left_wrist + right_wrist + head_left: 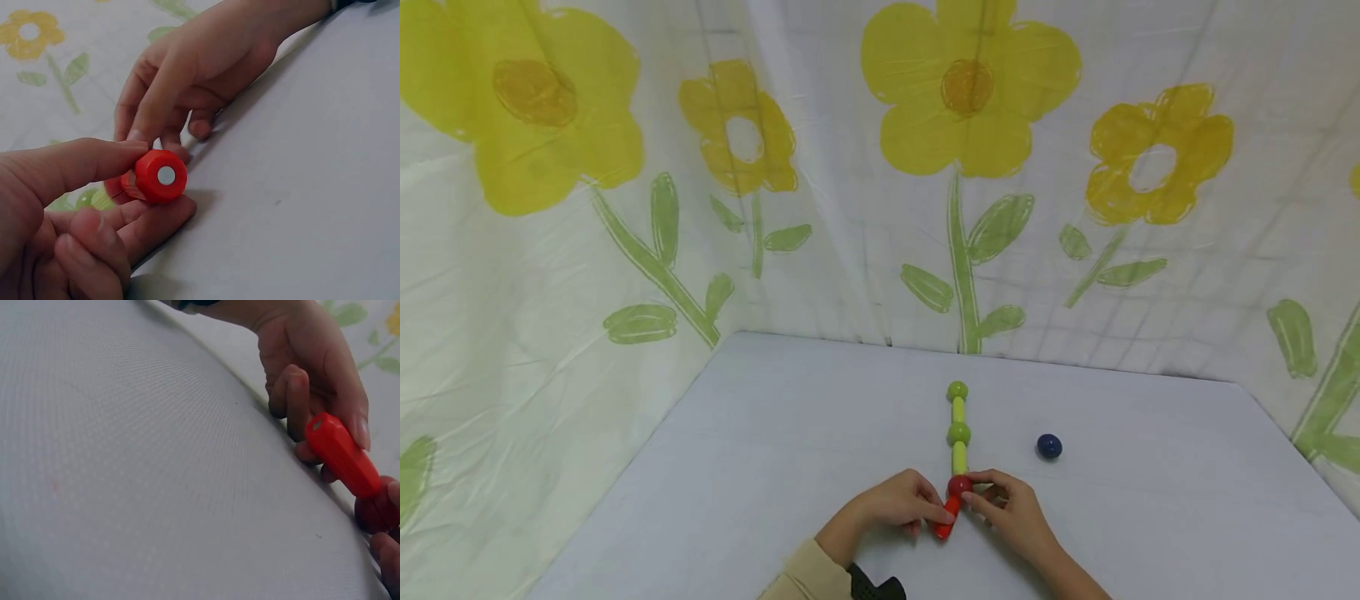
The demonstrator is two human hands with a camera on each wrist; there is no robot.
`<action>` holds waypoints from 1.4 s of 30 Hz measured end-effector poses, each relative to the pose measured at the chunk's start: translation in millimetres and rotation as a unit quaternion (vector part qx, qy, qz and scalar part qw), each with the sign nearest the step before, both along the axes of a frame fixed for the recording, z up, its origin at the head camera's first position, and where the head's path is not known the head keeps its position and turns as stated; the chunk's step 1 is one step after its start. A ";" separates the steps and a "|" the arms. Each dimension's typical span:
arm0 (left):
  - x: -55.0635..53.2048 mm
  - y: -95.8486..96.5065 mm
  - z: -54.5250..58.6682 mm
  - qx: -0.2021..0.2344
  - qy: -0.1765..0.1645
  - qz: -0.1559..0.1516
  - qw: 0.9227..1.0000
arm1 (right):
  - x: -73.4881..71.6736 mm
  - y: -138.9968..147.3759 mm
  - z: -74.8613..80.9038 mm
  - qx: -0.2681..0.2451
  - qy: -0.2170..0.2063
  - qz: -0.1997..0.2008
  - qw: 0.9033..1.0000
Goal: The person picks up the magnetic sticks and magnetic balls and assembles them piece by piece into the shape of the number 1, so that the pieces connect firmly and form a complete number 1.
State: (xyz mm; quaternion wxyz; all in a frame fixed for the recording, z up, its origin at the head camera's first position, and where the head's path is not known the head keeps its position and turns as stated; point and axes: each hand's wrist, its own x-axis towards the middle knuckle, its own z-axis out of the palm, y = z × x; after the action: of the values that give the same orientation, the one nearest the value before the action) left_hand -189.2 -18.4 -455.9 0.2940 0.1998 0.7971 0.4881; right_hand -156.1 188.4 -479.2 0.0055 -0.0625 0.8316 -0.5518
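My left hand (904, 502) pinches a red rod (946, 518) between thumb and fingers. The rod slants, its upper end meeting a dark red ball (959, 486). That ball is held by the thumb and fingertips of my right hand (1011, 512). Beyond it, a line runs away from me: a yellow-green rod (958, 458), a green ball (958, 433), another yellow-green rod (958, 410) and a second green ball (957, 390). In the left wrist view, the red rod's near end (165, 176) shows a pale round disc. The right wrist view shows the rod (342, 453) touching the red ball (375, 512).
To the right of the line, a dark blue ball (1049, 446) lies on the white tabletop (805, 408). A white curtain (842, 208) with yellow flowers hangs behind the table's far edge and at its sides. A black object (876, 585) shows by the left sleeve.
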 end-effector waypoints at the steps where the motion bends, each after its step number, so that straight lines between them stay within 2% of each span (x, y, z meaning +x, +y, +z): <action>1: 2.0 2.2 -0.3 0.002 -0.001 0.002 1.000 | 0.0 0.0 0.2 -0.003 0.000 0.001 1.000; 7: 12.7 14.5 0.2 0.007 -0.003 0.037 0.999 | 0.7 1.0 0.1 -0.023 0.004 0.009 1.000; 14: 18.6 20.1 3.0 0.010 -0.007 0.065 0.998 | 0.1 1.9 -1.6 -0.035 0.005 0.015 0.999; 24: 17.6 20.5 0.7 0.007 -0.014 0.065 0.998 | -0.6 1.8 -3.1 -0.027 -0.002 0.010 1.000; 32: 14.8 18.9 -3.6 0.027 -0.036 0.068 0.997 | -1.1 1.7 -2.0 -0.018 -0.002 0.016 1.000; 42: 15.4 18.6 -1.6 0.034 -0.046 0.066 0.996 | -1.0 1.9 -1.7 -0.016 -0.011 0.006 1.000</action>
State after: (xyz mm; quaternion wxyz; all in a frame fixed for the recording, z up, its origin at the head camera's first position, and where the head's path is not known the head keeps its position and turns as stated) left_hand -173.8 0.3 -457.5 0.2904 0.1340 0.7774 0.5416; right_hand -157.1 190.4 -480.9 0.0167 -0.0613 0.8219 -0.5660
